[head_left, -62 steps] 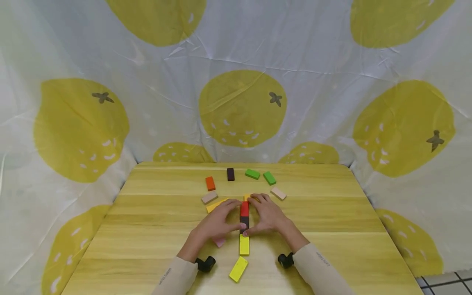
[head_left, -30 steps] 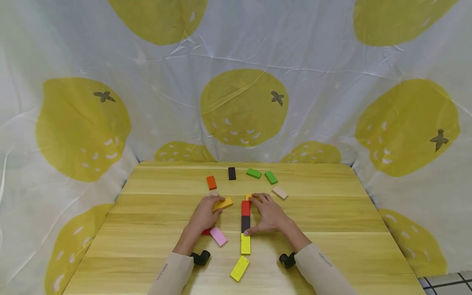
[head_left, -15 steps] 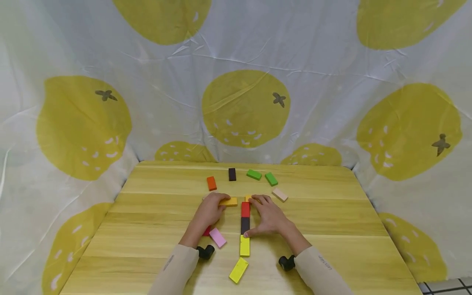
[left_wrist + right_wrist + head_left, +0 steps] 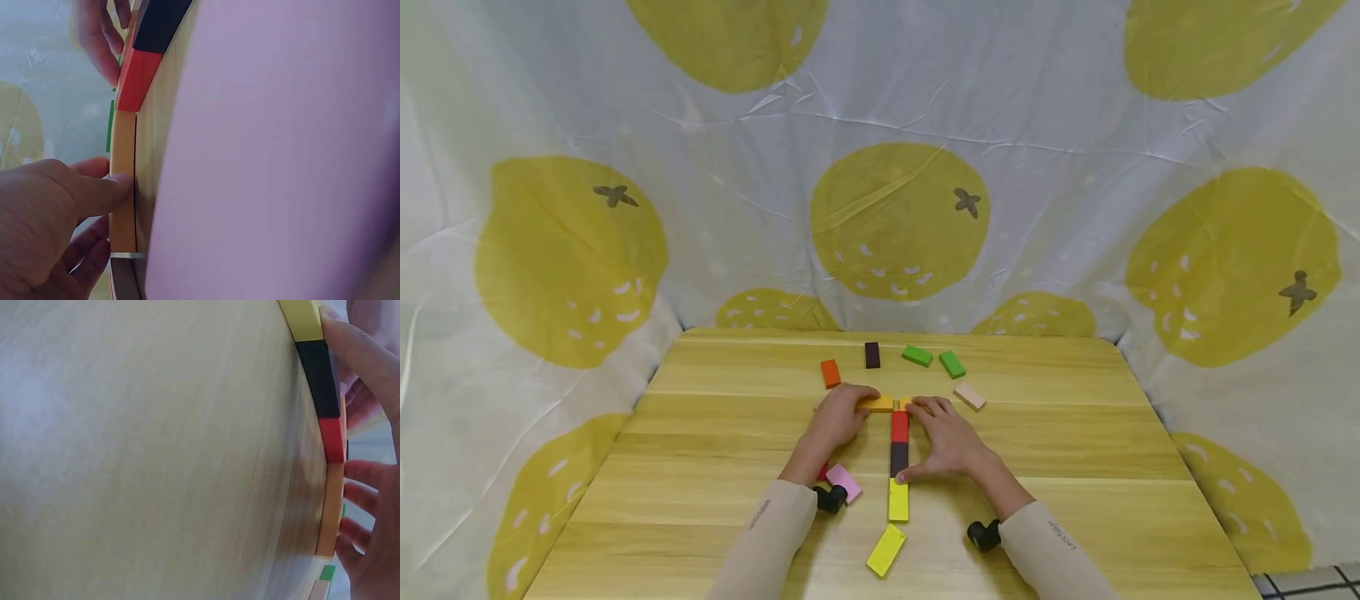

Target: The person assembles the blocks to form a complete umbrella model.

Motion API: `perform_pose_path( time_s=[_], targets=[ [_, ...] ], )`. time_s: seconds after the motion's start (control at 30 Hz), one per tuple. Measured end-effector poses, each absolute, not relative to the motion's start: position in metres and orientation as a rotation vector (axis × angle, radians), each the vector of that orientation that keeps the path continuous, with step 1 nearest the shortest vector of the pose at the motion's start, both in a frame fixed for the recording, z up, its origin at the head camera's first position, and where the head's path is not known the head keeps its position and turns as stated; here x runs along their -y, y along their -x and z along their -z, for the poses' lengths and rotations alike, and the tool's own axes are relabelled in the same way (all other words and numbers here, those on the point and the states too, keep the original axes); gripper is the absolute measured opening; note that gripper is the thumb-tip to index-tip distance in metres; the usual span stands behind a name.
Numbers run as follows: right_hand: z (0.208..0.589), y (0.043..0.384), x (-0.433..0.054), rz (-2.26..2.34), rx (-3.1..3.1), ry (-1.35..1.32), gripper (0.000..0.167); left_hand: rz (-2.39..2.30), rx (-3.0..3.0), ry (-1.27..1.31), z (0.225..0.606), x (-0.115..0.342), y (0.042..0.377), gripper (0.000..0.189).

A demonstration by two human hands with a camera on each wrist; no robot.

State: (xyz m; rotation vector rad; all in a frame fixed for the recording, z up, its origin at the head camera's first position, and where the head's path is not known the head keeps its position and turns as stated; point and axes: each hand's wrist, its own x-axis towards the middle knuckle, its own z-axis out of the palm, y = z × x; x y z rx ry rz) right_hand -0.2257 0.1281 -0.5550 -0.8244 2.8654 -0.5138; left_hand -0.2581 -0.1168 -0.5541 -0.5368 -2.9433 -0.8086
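My left hand (image 4: 837, 414) pinches a yellow-orange wooden block (image 4: 880, 405), thumb on its near side in the left wrist view. This block lies crosswise at the far end of a column of blocks: a red block (image 4: 899, 427), a black block (image 4: 899, 459) and a yellow block (image 4: 898, 500). A second yellow-orange block (image 4: 330, 512) extends on the right, partly hidden in the head view by my right hand (image 4: 950, 437). The right fingertips touch that block, while the thumb rests near where the black and yellow blocks meet.
A loose yellow block (image 4: 887, 550) lies nearest me. Beside the left forearm are a pink block (image 4: 845, 483) and a partly hidden red one. Farther back lie an orange block (image 4: 831, 373), a black block (image 4: 872, 355), two green blocks (image 4: 917, 356) and a beige block (image 4: 970, 396).
My left hand left the column, took hold of the yellow-orange block on the left, and slid it rightward and straight to the column's far end. The right hand has stayed in place.
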Motion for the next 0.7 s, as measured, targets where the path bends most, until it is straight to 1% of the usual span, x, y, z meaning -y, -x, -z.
perform_pose_path(
  time_s=[0.7],
  targets=[
    [0.557,0.227,-0.129,0.512,-2.866,0.84,0.125,0.803,2.963,0.546,0.554,0.104,0.257,0.03]
  ],
)
